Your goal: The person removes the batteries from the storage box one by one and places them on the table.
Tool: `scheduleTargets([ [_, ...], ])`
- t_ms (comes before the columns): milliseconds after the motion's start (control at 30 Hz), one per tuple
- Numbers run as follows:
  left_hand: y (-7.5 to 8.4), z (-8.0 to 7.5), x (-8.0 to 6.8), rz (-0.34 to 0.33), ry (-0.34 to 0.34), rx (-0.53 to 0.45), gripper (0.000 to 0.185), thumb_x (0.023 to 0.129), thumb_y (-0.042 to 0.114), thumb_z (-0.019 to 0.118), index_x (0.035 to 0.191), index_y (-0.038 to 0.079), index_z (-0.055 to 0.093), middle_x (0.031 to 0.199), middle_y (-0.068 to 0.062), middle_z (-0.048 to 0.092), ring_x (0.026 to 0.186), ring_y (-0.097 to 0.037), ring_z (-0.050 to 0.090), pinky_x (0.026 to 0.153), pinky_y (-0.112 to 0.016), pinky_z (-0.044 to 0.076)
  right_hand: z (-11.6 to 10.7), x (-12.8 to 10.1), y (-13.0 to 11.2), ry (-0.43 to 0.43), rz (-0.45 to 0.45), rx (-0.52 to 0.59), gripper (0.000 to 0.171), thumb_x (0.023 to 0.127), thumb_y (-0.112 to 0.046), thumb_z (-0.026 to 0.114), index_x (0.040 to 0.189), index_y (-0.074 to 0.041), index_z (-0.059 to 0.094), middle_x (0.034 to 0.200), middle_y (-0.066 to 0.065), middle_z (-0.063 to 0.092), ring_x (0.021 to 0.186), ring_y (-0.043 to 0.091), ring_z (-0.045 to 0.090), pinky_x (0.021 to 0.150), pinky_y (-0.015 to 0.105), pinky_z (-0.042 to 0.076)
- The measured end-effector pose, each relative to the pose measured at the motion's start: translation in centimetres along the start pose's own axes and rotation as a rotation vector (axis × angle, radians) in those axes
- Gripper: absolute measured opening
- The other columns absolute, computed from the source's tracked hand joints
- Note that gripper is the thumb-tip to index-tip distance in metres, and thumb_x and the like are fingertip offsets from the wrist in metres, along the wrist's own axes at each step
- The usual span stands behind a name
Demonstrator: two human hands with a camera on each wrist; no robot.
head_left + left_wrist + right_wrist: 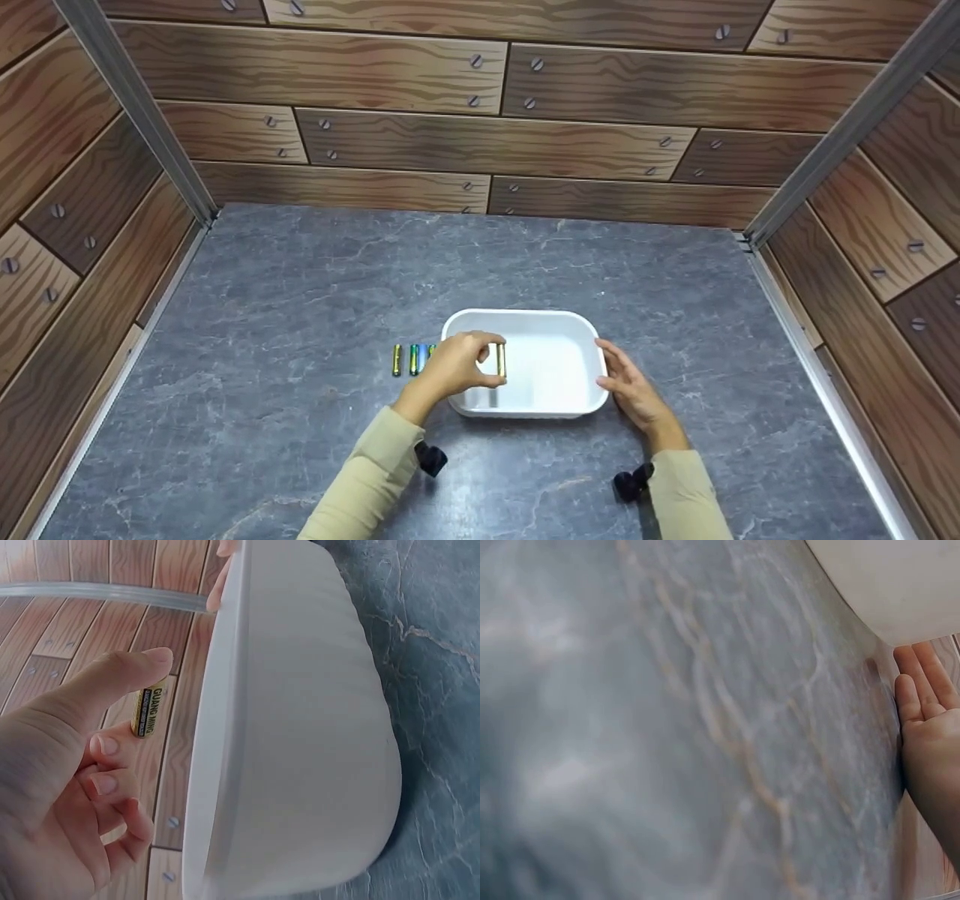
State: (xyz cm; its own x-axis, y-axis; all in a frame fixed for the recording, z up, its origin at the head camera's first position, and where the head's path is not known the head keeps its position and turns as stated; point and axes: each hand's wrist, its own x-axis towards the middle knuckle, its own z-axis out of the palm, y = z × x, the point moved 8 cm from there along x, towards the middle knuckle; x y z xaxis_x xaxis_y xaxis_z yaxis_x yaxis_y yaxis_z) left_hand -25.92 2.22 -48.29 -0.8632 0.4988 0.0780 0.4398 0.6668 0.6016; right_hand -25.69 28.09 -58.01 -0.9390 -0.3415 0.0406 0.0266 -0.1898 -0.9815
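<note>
A battery [502, 360] with a gold and black wrapper is pinched end to end between the thumb and index finger of my left hand [455, 365]. It is held upright over the white plastic tub [559, 405], above rim level in the left wrist view, where lettering shows on the battery [148, 711]. My right hand [634, 390] holds the tub's right rim, thumb and index fingertips over the edge. The right wrist view has its other fingers [922, 682] against the outside of the tub [900, 585]. Several batteries [397, 360] lie in a row left of the tub, partly hidden by my left hand.
The tub stands on a grey marbled tabletop [315, 300]. Wood-patterned panels [420, 142] rise at the back and both sides, with metal posts [847, 120] in the corners. A black wrist camera [431, 457] sits under my left sleeve, another [631, 484] by the right.
</note>
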Motion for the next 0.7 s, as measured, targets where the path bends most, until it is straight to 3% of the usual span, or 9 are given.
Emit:
scheduleTargets([
  [233,-1.1,-0.7,-0.8,-0.026,0.006,-0.028,0.054,0.074,0.029,0.082,0.121,0.007,0.065,0.070,-0.003,0.047,0.060,-0.007,0.030,0.057,-0.021,0.025,-0.1,0.0,0.2,0.028,0.040,-0.020,0.059,0.089,0.007,0.053,0.139,-0.023,0.042,0.131,-0.020,0.054,0.120,-0.005,0.051,0.098,0.014,0.041],
  [400,-2.1,-1.3,-1.4,-0.052,0.019,-0.041,0.054,0.074,0.030,0.082,0.121,0.008,0.065,0.069,0.005,0.039,0.058,-0.007,0.028,0.055,-0.021,0.023,-0.3,-0.1,0.4,0.060,0.069,-0.028,0.059,0.090,0.006,0.053,0.143,-0.019,0.042,0.131,-0.025,0.053,0.122,-0.009,0.048,0.100,0.012,0.039],
  [600,-3.3,-2.1,-2.0,-0.047,0.040,-0.074,0.054,0.072,0.024,0.083,0.119,0.004,0.065,0.068,0.006,0.038,0.059,-0.007,0.030,0.057,-0.020,0.025,0.1,-0.1,0.0,0.017,0.035,-0.009,0.053,0.093,0.003,0.052,0.135,-0.029,0.049,0.133,-0.023,0.053,0.122,-0.007,0.048,0.100,0.012,0.039],
  [700,-4.0,-2.4,-2.4,-0.050,0.039,-0.097,0.053,0.071,0.022,0.084,0.118,0.004,0.066,0.067,0.005,0.041,0.059,-0.006,0.033,0.057,-0.019,0.027,0.2,-0.1,-0.2,-0.003,0.022,-0.014,0.052,0.094,0.002,0.051,0.136,-0.029,0.047,0.133,-0.021,0.052,0.122,-0.006,0.048,0.099,0.013,0.040],
])
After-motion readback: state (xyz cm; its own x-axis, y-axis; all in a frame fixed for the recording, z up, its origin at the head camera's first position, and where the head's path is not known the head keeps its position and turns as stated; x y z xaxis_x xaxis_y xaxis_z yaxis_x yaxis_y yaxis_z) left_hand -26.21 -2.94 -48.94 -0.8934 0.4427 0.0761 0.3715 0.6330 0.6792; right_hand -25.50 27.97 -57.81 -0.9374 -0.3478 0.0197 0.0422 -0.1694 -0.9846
